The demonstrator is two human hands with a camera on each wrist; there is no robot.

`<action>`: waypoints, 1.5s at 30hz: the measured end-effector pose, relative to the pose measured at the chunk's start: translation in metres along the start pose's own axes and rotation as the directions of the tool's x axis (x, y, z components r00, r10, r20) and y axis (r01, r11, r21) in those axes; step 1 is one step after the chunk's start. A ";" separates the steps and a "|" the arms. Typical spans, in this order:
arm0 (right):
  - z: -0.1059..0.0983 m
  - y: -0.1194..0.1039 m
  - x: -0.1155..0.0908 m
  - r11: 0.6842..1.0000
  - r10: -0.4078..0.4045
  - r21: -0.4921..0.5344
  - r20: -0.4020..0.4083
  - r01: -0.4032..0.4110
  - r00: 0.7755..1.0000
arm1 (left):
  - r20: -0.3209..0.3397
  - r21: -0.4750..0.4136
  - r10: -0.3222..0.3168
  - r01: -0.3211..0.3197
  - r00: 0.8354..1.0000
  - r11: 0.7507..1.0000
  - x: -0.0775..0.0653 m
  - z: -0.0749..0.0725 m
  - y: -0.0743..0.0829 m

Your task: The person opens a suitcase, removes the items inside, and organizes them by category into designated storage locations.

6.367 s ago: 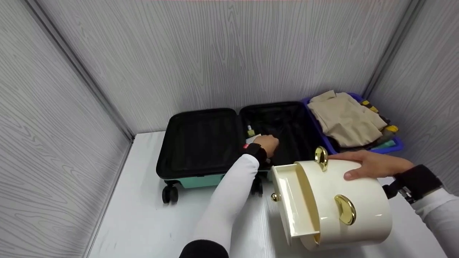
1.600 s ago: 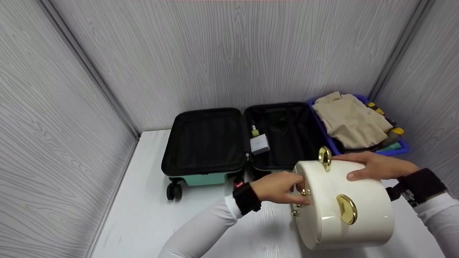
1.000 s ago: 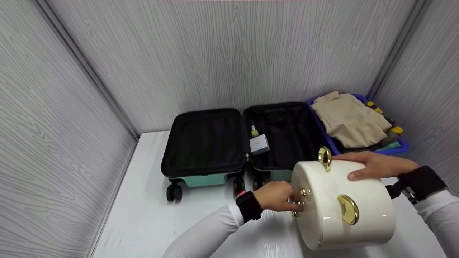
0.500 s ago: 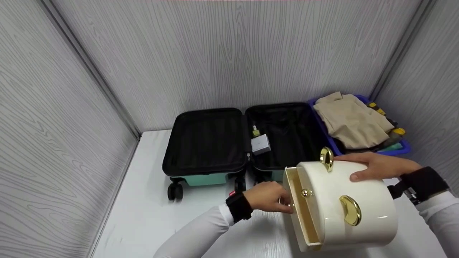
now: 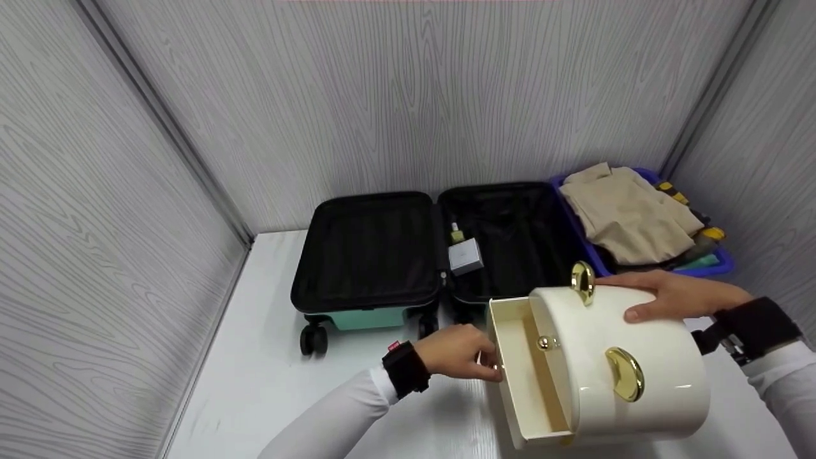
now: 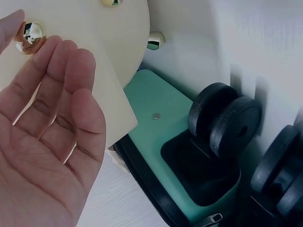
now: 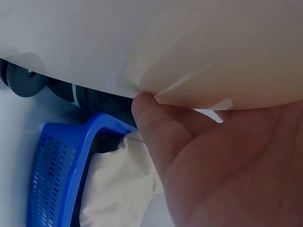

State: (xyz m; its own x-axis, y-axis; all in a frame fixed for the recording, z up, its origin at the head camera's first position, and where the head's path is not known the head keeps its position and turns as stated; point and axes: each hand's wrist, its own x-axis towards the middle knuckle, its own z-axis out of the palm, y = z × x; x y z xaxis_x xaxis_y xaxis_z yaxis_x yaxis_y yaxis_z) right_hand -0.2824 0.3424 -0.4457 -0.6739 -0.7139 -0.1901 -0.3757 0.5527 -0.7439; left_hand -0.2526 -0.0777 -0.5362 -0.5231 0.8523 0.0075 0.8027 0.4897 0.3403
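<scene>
A cream rounded storage box [image 5: 650, 376] with gold crescent feet lies tipped at the front right in the head view. Its drawer [image 5: 526, 357] is pulled partway out, showing a cream interior. My left hand [image 5: 462, 354] pinches the gold drawer knob [image 6: 34, 32] between thumb and fingers, its other fingers loosely bent in the left wrist view. My right hand [image 5: 682, 296] rests on the box's upper side, fingers stretched out along it. The right thumb [image 7: 149, 111] presses the glossy surface. A second gold knob [image 5: 545, 343] shows on the box face behind the drawer.
A green suitcase [image 5: 370, 248] lies spread open behind, its wheels [image 5: 313, 338] facing me. In its right half lie a small white box [image 5: 465, 255] and a small bottle [image 5: 457, 234]. A blue basket [image 5: 723, 264] holding beige cloth [image 5: 631, 213] stands at the right.
My left hand has left the suitcase and gone to the storage box. One drawer was pushed in; my left hand has since drawn another out leftward. The right hand stays put.
</scene>
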 end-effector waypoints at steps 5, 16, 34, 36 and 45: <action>0.001 0.000 -0.002 1.000 0.001 -0.025 -0.016 -0.001 1.000 | 0.027 -0.006 0.026 -0.026 0.999 1.000 0.002 -0.005 -0.003; 0.007 -0.002 -0.005 0.999 0.002 -0.035 -0.032 -0.003 0.999 | 0.015 -0.051 -0.025 0.025 1.000 0.998 0.032 -0.072 -0.044; 0.016 -0.006 -0.006 1.000 -0.022 -0.011 -0.046 0.022 0.999 | -0.343 0.046 -0.320 0.356 0.883 0.933 0.119 -0.088 -0.085; 0.017 -0.006 -0.006 1.000 -0.020 -0.008 -0.050 0.019 0.999 | -0.394 0.035 -0.350 0.395 0.850 0.918 0.125 -0.082 -0.089; 0.020 -0.009 -0.008 0.998 -0.010 -0.069 -0.077 0.005 0.997 | -0.371 -0.007 -0.525 0.562 0.766 0.827 0.144 -0.055 -0.102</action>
State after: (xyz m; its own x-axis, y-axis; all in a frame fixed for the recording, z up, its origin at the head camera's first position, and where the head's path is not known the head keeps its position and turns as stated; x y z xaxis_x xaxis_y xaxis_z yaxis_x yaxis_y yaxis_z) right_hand -0.2605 0.3347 -0.4505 -0.7173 -0.6841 -0.1325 -0.4221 0.5779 -0.6985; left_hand -0.4257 -0.0155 -0.5184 -0.9281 0.3282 0.1757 0.3675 0.8828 0.2926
